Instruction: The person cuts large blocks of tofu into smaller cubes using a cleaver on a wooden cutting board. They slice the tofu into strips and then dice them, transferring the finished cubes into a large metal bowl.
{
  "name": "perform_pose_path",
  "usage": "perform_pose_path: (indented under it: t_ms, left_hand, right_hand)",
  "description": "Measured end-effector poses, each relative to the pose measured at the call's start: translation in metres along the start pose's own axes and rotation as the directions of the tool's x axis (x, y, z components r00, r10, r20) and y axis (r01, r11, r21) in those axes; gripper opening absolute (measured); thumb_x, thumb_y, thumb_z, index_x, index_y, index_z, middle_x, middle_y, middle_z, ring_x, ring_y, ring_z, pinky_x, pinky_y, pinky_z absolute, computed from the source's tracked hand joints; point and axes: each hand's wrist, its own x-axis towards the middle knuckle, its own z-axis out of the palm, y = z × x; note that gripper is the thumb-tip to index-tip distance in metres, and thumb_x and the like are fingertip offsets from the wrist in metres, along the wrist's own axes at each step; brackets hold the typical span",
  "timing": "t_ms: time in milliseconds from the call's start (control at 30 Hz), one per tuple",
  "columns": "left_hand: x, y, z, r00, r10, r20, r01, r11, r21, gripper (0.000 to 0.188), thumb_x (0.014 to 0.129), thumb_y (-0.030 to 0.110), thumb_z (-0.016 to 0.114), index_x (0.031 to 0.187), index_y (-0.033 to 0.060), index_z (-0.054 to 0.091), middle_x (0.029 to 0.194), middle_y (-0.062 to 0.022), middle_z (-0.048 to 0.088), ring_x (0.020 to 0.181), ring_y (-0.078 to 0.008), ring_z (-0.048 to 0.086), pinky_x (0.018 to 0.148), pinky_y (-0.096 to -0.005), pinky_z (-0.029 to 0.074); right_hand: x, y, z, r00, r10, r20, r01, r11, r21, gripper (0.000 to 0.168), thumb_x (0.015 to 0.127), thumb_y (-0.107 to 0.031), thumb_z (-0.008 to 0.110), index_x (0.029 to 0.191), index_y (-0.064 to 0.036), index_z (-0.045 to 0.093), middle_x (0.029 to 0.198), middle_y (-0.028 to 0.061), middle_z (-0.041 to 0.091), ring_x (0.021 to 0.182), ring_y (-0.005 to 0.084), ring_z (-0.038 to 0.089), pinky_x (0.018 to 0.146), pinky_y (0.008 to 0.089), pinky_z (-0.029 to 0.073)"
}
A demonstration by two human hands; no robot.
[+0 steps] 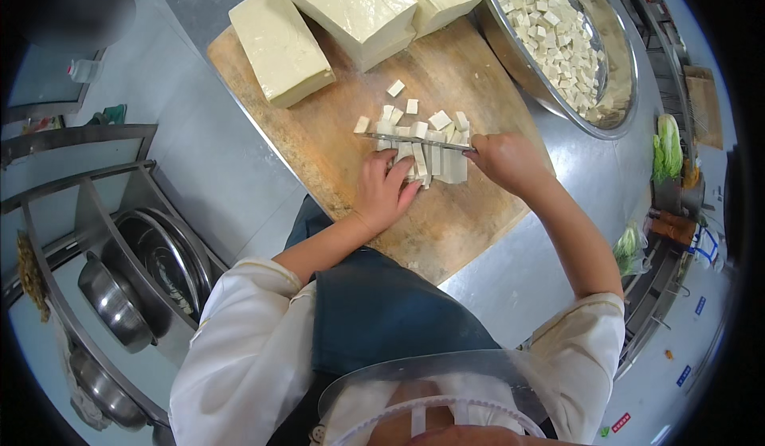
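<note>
On a wooden cutting board [311, 141] lies a group of cut tofu strips [451, 165] with loose tofu cubes [440, 120] just beyond. My right hand [502, 158] grips the handle of a knife [412, 141], whose blade runs leftward across the strips, edge down among them. My left hand [385, 186] rests on the near side of the strips, fingertips close to the blade, steadying them. The knife's handle is mostly hidden in my fist. Large tofu blocks [281, 46] stand at the board's far end.
A steel basin [624, 87] full of tofu cubes [538, 34] stands right of the board on the steel table [586, 177]. Napa cabbages [666, 147] lie farther right. Steel bowls [113, 299] sit on a shelf rack [89, 207] at left.
</note>
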Motion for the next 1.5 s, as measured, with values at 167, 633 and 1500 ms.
perform_pose_path:
  t_ms: [167,633,1500]
  left_hand:
    - [0.009,0.002,-0.005,0.998,0.022,-0.059,-0.025,0.998,-0.059,0.046,0.075,0.021,0.076,0.117,0.0085,0.060,0.113,-0.0186,0.051,0.103,-0.0377,0.049,0.088,-0.0466,0.043]
    - [-0.025,-0.010,0.012,0.957,0.096,0.275,-0.111,0.993,0.038,0.051,0.075,0.022,0.074,0.122,0.0086,0.058,0.117,-0.0116,0.054,0.100,-0.0337,0.050,0.087,-0.0419,0.044]
    - [-0.044,-0.016,0.033,0.893,0.255,0.372,-0.287,0.957,0.033,0.052,0.081,0.028,0.068,0.126,0.0036,0.057,0.126,-0.0134,0.054,0.110,-0.0322,0.051,0.098,-0.0416,0.044]
  right_hand:
    - [-0.006,0.003,-0.011,0.997,0.044,-0.059,-0.041,0.998,0.051,0.024,0.088,-0.028,0.065,0.080,-0.007,0.059,0.066,0.0141,0.061,0.065,0.0360,0.061,0.058,0.0461,0.048]
    - [-0.020,-0.006,0.008,1.000,0.027,0.006,-0.027,1.000,-0.004,0.025,0.087,-0.030,0.065,0.076,-0.009,0.058,0.062,0.0113,0.060,0.059,0.0341,0.061,0.055,0.0458,0.048]
    - [-0.036,-0.021,0.013,1.000,0.026,0.016,-0.025,0.996,-0.081,0.025,0.084,-0.033,0.068,0.076,-0.011,0.061,0.061,0.0095,0.062,0.058,0.0308,0.063,0.052,0.0436,0.049]
